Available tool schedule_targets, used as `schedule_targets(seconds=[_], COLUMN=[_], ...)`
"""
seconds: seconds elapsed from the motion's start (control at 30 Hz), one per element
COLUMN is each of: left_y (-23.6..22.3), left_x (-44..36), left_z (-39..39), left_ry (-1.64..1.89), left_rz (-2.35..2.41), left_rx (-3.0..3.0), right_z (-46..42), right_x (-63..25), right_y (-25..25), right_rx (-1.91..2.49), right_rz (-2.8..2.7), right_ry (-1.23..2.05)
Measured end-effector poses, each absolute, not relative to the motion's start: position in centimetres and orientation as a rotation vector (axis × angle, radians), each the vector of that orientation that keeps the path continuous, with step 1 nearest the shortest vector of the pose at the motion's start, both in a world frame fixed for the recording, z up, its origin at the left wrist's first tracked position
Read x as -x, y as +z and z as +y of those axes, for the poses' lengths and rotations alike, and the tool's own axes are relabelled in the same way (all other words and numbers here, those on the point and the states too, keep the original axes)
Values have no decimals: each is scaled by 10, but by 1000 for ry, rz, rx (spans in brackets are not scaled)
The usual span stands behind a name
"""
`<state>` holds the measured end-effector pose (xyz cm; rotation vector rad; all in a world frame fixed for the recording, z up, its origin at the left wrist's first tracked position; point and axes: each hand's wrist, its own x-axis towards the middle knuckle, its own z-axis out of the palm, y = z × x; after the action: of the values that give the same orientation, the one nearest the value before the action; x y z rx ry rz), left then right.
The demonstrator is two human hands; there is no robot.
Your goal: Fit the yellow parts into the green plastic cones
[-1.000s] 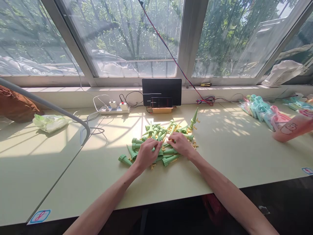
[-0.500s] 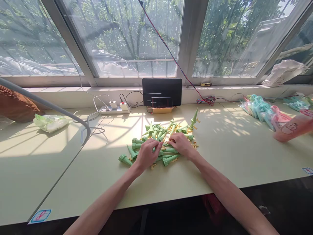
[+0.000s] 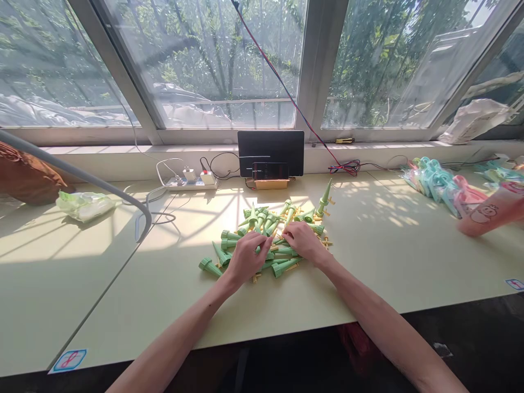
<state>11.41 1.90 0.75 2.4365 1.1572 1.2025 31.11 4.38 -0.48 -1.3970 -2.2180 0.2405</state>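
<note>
A heap of green plastic watering spikes (image 3: 286,267) with small yellow tap-like pieces lies on the table. My left hand (image 3: 249,254) is over the near left part of the heap, thumb and fingers pinched together. Facing it from the right, my right hand (image 3: 302,240) is also closed in a pinch over the heap. The fingertips are close to each other, and what they hold is too small and hidden to make out. One green spike (image 3: 324,199) stands upright behind my right hand, with yellow pieces (image 3: 327,241) beside it and nearer to me.
A dark tablet (image 3: 270,144) and a phone (image 3: 270,171) lean on a stand at the back. A power strip (image 3: 192,184) with cables is left of them. Bagged teal and pink items (image 3: 434,180) and a pink cup (image 3: 487,212) are at right. A grey curved tube (image 3: 82,169) crosses the left.
Both hands stay in nearly the same place over the heap. The fingertips shift only slightly, and the spikes around them look unmoved.
</note>
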Motion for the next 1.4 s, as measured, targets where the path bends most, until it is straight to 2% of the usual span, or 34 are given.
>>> schedule_targets(seconds=[0.8,1.4], left_y=[7,10], left_x=[-114,-112], left_z=[19,21], left_ry=[1203,1327], left_rz=[1190,1307], left_rx=[-2452,-2267], right_z=[44,33], right_x=[-308,-304], right_y=[-4,4], right_rx=[1447,874], right_rz=[-2231,-2060], right_ry=[264,216])
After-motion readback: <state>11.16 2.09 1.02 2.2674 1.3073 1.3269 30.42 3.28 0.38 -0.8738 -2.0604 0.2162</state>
